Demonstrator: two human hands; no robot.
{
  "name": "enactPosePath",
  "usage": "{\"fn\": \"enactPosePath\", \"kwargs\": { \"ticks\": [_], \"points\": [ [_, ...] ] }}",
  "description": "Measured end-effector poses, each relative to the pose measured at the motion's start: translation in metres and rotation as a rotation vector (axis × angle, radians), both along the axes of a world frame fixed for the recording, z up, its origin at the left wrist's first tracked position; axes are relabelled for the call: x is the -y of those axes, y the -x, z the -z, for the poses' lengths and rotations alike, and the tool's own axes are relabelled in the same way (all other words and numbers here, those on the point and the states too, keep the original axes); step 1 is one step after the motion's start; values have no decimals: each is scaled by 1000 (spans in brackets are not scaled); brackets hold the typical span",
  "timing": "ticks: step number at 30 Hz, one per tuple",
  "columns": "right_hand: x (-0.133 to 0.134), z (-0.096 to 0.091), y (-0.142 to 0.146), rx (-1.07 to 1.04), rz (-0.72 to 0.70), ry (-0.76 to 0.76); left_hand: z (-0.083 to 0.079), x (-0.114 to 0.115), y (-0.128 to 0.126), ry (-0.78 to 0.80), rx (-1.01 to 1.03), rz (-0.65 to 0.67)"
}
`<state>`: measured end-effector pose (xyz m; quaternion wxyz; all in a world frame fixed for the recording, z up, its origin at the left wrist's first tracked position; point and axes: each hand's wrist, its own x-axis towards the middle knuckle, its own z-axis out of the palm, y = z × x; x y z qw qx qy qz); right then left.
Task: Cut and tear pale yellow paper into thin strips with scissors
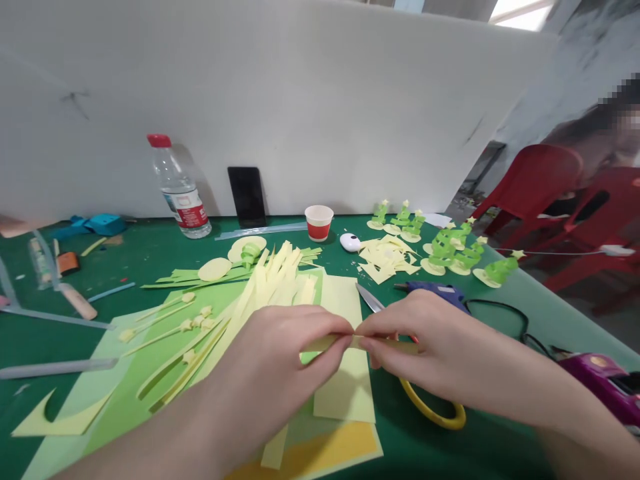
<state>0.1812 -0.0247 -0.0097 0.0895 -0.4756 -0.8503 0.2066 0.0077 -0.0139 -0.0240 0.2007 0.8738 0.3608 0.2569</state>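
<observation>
My left hand (295, 350) and my right hand (415, 337) meet in the middle, each pinching a narrow pale yellow paper strip (357, 342) between thumb and fingers. Below them lies a pale yellow sheet (345, 393) over green and orange paper. Scissors with yellow handles (440, 419) rest partly under my right hand. A pile of cut yellow strips (275, 277) spreads beyond my left hand. Several thin strips ending in small paper stars (200, 321) lie on the green paper (125, 400) to the left.
A bottle (185, 193), a black phone (247, 197) and a paper cup (319, 223) stand along the white panel. Yellow scraps (387, 257) and several green spiral paper pieces with stars (460, 253) are at the back right. A blue glue gun (435, 291) with its cable lies right.
</observation>
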Motion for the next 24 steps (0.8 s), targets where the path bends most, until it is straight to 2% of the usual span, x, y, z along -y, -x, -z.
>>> {"fn": "enactPosePath", "kwargs": {
  "ticks": [4, 8, 11, 14, 19, 24],
  "points": [
    [2, 8, 5, -5, 25, -86, 5, -5, 1, 4, -23, -13],
    [-2, 13, 7, 30, -21, -140, 6, -16, 3, 242, -40, 15],
    [-6, 11, 3, 32, -91, -100, 3, -23, 6, 412, -93, 54],
    [-8, 6, -2, 56, -132, -73, 0, -25, 8, 514, -100, 60],
    [-9, 1, -8, 88, -138, -81, -3, -26, 8, 572, -76, -21],
    [-11, -3, -24, 90, -168, -98, -5, -33, 16, 513, -138, -62]
  ]
}}
